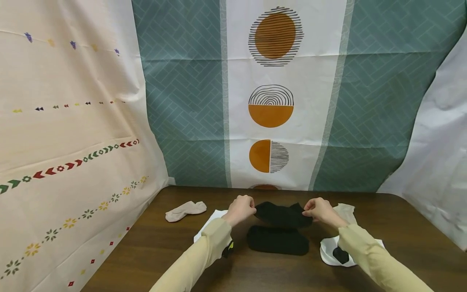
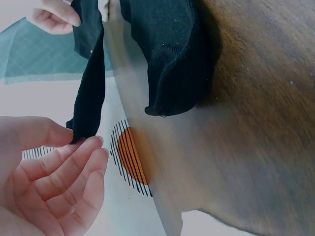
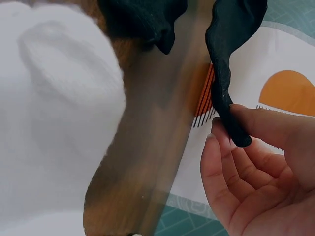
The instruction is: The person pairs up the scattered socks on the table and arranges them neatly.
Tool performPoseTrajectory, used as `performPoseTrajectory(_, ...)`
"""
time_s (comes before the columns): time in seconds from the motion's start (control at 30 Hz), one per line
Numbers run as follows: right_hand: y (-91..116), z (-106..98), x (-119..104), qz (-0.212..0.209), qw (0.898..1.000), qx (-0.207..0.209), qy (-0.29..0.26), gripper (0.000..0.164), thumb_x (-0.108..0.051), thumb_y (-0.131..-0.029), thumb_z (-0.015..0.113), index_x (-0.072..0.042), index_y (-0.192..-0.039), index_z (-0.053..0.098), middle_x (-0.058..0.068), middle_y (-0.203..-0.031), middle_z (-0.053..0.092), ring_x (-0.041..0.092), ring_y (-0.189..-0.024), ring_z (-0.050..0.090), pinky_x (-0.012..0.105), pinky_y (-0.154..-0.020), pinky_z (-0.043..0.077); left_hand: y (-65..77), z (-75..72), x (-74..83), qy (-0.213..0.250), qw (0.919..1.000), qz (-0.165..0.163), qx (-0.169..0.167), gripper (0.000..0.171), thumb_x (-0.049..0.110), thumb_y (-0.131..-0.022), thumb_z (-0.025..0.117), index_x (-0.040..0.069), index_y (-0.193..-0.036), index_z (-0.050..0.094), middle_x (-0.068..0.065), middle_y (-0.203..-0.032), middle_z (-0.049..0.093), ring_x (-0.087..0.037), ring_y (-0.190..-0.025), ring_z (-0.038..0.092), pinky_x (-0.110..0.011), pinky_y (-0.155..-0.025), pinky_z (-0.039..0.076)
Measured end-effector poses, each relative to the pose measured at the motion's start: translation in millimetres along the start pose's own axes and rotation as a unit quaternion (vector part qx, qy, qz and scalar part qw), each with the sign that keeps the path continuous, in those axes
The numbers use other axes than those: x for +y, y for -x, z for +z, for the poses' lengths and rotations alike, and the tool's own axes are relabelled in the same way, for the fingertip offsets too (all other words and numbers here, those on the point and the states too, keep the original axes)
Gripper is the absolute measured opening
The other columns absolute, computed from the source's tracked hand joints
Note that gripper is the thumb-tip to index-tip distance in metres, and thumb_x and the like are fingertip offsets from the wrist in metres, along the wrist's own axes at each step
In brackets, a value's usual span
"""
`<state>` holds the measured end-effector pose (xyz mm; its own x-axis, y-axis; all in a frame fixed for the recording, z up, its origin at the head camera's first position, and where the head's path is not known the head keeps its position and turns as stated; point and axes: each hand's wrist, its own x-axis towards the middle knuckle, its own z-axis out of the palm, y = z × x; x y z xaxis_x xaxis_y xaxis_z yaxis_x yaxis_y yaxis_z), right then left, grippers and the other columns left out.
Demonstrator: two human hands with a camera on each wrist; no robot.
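A black sock (image 1: 281,214) is stretched sideways between the two hands, raised above the table. My left hand (image 1: 240,207) pinches its left end between thumb and fingertips, seen closely in the left wrist view, where the sock (image 2: 89,98) hangs edge-on. The right end is pinched by my right hand (image 1: 321,211); in the right wrist view the tip of the sock (image 3: 224,83) pokes out past the thumb. A second black sock (image 1: 278,240) lies flat on the table just in front of the held one.
A beige sock (image 1: 186,211) lies at the back left of the wooden table (image 1: 138,251). White socks with dark patches sit under each forearm: one white sock (image 1: 211,224) left, another white sock (image 1: 328,248) right. Behind the right hand lies a pale sock (image 1: 345,211). Curtains hang behind.
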<state>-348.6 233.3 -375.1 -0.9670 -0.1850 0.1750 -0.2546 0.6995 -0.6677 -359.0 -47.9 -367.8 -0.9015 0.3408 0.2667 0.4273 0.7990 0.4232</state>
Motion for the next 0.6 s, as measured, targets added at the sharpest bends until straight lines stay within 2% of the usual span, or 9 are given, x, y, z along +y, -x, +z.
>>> performPoseTrajectory(0.23,7,4,-5,-0.01,1.0,-0.004,-0.008,0.01,0.0,-0.074,0.07,0.002,-0.075,0.06,0.004,-0.067,0.058,0.016,-0.051,0.051,0.033,-0.048,0.048,5.4,-0.7,-0.6,-0.017,0.9997,0.018,0.004,0.014,0.011,-0.076,0.063,0.013,-0.065,0.055,0.005,-0.06,0.048,-0.012,-0.053,0.044,-0.027,-0.047,0.037)
performPoseTrajectory(0.6,13,6,-10,-0.033,0.999,-0.012,0.0,0.01,0.0,-0.074,0.07,0.0,-0.074,0.06,0.003,-0.066,0.057,0.019,-0.05,0.053,0.034,-0.048,0.048,14.6,-5.5,0.5,-0.034,0.9987,0.033,-0.017,0.016,0.01,-0.075,0.062,0.013,-0.062,0.054,0.007,-0.056,0.046,-0.01,-0.049,0.042,-0.025,-0.044,0.034)
